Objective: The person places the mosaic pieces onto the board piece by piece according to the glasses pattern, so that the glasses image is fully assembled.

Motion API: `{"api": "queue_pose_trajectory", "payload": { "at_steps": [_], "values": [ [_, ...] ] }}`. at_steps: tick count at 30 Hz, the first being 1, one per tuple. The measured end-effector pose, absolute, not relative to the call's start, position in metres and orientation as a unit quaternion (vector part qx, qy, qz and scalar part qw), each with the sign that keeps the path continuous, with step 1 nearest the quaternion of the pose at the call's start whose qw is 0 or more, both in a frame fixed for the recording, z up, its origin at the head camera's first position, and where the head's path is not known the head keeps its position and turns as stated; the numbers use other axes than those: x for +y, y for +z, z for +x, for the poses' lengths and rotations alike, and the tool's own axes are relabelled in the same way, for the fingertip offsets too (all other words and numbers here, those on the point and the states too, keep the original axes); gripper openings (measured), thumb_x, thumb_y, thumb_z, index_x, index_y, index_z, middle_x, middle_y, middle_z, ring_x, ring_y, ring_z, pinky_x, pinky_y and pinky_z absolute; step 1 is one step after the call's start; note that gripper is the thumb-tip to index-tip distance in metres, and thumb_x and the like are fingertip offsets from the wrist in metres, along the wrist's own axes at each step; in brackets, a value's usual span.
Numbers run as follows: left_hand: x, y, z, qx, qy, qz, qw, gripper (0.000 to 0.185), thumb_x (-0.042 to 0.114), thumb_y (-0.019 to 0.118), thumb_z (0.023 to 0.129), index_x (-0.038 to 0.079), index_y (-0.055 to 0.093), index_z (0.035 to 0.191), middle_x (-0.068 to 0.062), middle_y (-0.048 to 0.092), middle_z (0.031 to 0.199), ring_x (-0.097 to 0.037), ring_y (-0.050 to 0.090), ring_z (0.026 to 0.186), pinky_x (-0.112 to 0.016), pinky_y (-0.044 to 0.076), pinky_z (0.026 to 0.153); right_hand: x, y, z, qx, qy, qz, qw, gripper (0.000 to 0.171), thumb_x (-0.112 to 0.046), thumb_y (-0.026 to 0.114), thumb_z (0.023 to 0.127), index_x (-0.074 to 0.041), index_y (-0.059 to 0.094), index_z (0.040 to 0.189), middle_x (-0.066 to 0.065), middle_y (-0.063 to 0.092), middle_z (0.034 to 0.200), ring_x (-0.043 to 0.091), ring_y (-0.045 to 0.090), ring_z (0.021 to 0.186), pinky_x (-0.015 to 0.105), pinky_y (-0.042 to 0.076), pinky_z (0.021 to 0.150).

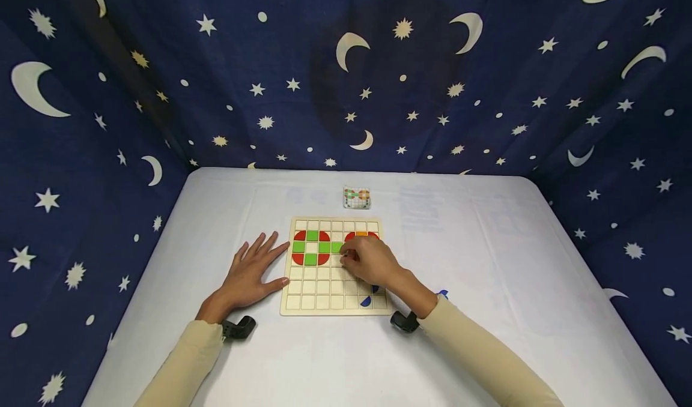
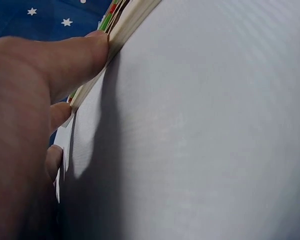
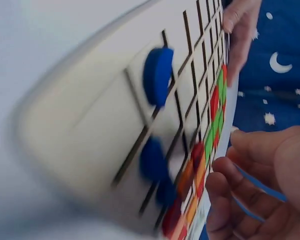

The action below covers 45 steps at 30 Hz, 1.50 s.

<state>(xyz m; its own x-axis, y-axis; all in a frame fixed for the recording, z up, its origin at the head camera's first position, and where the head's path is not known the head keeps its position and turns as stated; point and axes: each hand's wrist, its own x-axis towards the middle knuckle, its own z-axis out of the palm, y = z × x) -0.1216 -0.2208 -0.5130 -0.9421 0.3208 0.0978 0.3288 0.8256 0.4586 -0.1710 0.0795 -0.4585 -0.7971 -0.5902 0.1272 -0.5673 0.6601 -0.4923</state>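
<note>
A pale wooden grid board lies on the white table, carrying red quarter-round and green square tiles in a ring at its upper left. A lone green tile sits to the right of that ring. My left hand lies spread beside the board, thumb and a finger touching its left edge. Over the board's right half is my right hand, fingers bent, fingertips close to the lone green tile; whether they pinch anything is hidden. Red and orange tiles show partly behind it. Blue half-round pieces lie at the lower right.
A small pattern card lies behind the board. More blue pieces are on the table past the right wrist. Dark blue star-and-moon cloth hangs around the back and sides. Each wrist wears a black camera.
</note>
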Motion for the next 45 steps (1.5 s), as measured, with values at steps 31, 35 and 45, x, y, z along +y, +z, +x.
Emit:
{"api": "queue_pose_trajectory", "payload": {
  "at_steps": [31, 35, 45],
  "values": [
    [-0.22, -0.511, -0.122, -0.954, -0.248, -0.168, -0.009, 0.081, 0.049, 0.072, 0.085, 0.019, 0.038, 0.153, -0.013, 0.018, 0.162, -0.036, 0.006, 0.148, -0.06, -0.001, 0.113, 0.247, -0.466, -0.099, 0.951, -0.256, -0.168, 0.037, 0.015, -0.004, 0.082, 0.078, -0.008, 0.076, 0.091, -0.006, 0.062, 0.082, 0.009, 0.057, 0.072, 0.026, 0.049, 0.063],
    [-0.22, -0.512, -0.122, -0.954, -0.249, -0.166, -0.008, 0.081, 0.05, 0.072, 0.085, 0.02, 0.038, 0.153, -0.012, 0.018, 0.162, -0.035, 0.006, 0.148, -0.059, -0.001, 0.113, 0.243, -0.468, -0.099, 0.948, -0.264, -0.177, 0.024, 0.018, 0.003, 0.08, 0.076, -0.009, 0.075, 0.088, -0.005, 0.063, 0.083, 0.009, 0.058, 0.073, 0.027, 0.05, 0.064],
    [-0.221, -0.512, -0.122, -0.955, -0.246, -0.165, -0.007, 0.081, 0.049, 0.072, 0.085, 0.02, 0.038, 0.153, -0.013, 0.019, 0.162, -0.035, 0.006, 0.148, -0.059, 0.0, 0.113, 0.241, -0.468, -0.099, 0.952, -0.263, -0.157, 0.019, 0.02, 0.004, 0.081, 0.073, -0.008, 0.074, 0.087, -0.002, 0.062, 0.08, 0.009, 0.056, 0.069, 0.027, 0.048, 0.061]
  ]
}}
